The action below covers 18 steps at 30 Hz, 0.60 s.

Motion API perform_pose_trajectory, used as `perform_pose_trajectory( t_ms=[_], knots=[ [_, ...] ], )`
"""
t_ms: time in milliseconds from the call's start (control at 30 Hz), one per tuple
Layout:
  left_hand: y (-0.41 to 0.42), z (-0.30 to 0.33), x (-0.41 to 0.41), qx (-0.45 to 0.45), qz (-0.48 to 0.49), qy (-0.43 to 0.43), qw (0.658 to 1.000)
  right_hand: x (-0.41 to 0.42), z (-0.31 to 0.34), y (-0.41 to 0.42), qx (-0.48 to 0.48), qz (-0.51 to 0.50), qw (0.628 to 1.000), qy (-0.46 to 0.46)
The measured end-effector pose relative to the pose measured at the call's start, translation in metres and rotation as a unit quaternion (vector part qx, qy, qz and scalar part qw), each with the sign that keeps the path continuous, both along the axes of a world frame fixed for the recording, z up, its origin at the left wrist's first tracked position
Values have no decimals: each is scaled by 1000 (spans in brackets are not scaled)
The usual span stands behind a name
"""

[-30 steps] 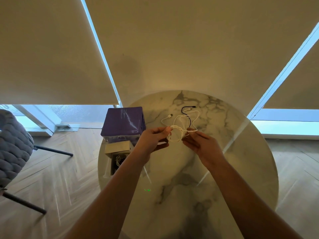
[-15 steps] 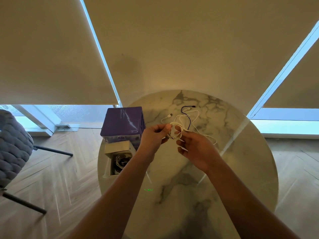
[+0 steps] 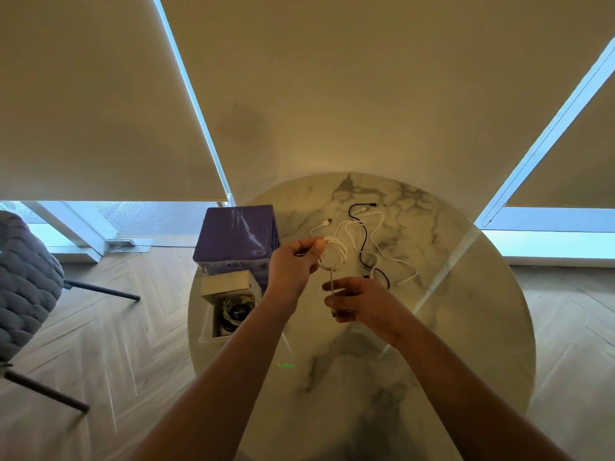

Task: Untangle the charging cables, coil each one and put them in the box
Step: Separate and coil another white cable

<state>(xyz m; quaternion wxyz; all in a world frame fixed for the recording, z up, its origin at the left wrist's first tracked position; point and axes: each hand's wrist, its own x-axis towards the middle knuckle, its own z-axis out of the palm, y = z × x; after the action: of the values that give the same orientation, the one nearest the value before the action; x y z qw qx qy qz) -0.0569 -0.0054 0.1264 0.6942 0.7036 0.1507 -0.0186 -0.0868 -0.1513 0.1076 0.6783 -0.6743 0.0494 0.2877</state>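
The white cable coil (image 3: 332,256) sits pinched between thumb and fingers of the left hand (image 3: 293,266) above the marble worktop (image 3: 466,327), its tail dropping straight down into the right hand (image 3: 361,302), whose loosely curled fingers close round it. Light, limp stuff, I'd say, springy enough to unwind if that pinch slackens, so hold where the loops cross. A black cable (image 3: 364,242) and another white cable (image 3: 387,247) lie loose beyond; the open box (image 3: 229,309) waits left, by a purple case (image 3: 236,232).
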Motion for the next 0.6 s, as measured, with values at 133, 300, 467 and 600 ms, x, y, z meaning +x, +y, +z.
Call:
perform_pose_trajectory(
  t_ms=[133, 300, 467, 600],
  knots=[
    [2, -5, -1, 18, 8, -1, 1000, -2, 0, -4, -99, 26, 993, -50],
    [2, -6, -1, 21, -46, 5, 999, 5, 6, -5, -115, 26, 991, -69],
    [1, 2, -2, -28, -107, 38, 993, 10, 10, -7, -100, -64, 990, -82],
    [0, 7, -2, -53, -122, 66, 989, 11, 12, -7, -86, -97, 989, -73]
  ],
)
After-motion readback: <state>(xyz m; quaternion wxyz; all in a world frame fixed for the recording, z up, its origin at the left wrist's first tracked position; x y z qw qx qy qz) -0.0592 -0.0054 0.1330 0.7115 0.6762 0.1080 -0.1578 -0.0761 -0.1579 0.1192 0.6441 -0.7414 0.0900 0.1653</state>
